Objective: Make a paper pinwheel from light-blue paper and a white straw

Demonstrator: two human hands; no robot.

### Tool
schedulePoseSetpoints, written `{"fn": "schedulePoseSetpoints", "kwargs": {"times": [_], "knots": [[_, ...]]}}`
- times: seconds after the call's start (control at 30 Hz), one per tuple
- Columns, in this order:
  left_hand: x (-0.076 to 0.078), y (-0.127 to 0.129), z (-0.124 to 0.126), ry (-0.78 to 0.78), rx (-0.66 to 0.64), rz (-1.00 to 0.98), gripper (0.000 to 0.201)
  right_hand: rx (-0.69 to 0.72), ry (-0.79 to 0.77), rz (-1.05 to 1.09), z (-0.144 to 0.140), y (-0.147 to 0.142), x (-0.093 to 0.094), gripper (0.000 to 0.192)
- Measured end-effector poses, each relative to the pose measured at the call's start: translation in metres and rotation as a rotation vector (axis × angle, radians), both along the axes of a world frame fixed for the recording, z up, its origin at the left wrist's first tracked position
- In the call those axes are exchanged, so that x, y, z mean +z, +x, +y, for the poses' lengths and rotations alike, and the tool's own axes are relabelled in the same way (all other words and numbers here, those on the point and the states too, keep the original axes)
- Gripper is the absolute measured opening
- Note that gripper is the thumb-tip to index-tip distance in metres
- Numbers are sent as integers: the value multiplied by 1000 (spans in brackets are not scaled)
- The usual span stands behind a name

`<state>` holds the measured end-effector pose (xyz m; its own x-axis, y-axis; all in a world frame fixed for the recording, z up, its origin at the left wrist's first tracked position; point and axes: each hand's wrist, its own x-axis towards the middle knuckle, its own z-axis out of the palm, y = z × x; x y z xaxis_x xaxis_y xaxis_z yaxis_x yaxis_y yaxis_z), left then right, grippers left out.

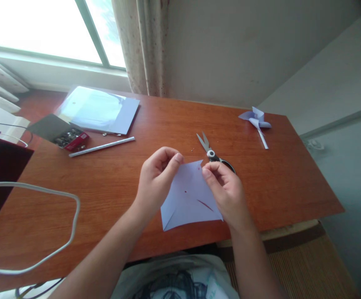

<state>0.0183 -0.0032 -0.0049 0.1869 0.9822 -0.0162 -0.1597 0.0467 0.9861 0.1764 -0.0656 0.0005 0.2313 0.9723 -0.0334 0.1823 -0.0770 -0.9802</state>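
A pale bluish-white square of paper is held up before me above the desk edge. It has a small hole near its middle, a slit at lower right and another small hole near its top right tip. My left hand pinches its upper left corner between thumb and fingers. With thumb and forefinger closed, my right hand grips its upper right edge. Just beyond the right hand lie scissors with black handles, blades apart. A paper pinwheel on a paper stick rests at the far right.
A rolled paper stick lies at left, near an opened box of small metal pieces. Behind them is a plastic sleeve with paper sheets. A white cable loops over the left side of the wooden desk.
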Motion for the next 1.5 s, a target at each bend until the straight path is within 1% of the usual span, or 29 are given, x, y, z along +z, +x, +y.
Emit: {"fn": "schedulePoseSetpoints", "kwargs": {"times": [0.1, 0.13, 0.2, 0.27, 0.37, 0.43, 0.57, 0.67, 0.73, 0.87, 1.0, 1.23, 1.5], "knots": [[0, -4, 4, 85, 190, 52, 13, -52, -11, 86, -2, 3, -3, 19], [-1, -5, 6, 110, 225, 72, 13, -72, -12, 118, -3, 4, -4, 20], [-2, -7, 9, 142, 245, 116, 16, -111, -24, 199, -4, 6, -5, 21], [-3, -8, 11, 143, 229, 153, 21, -160, -41, 294, -5, 8, -6, 23], [-4, -8, 12, 88, 170, 147, 24, -235, -44, 432, -4, 11, -4, 23], [-4, -7, 12, 13, 111, 78, 27, -272, -28, 493, -4, 12, -2, 24], [-6, -5, 10, -175, -33, -94, 34, -332, -1, 548, -2, 13, 0, 23], [-8, -5, 10, -248, -51, -128, 35, -359, 25, 582, -1, 14, 0, 21], [-8, -5, 10, -261, -40, -152, 32, -390, 46, 596, 0, 15, -1, 21], [-8, -4, 10, -247, -82, -219, 21, -455, 52, 624, 2, 14, -4, 22], [-6, -3, 10, -239, -116, -211, 16, -484, 72, 644, 3, 13, -6, 20], [-5, -4, 8, -234, -95, -216, 14, -493, 88, 658, 3, 13, -7, 16], [-4, -4, 7, -245, -95, -198, 19, -497, 75, 685, 2, 11, -10, 14]]}}
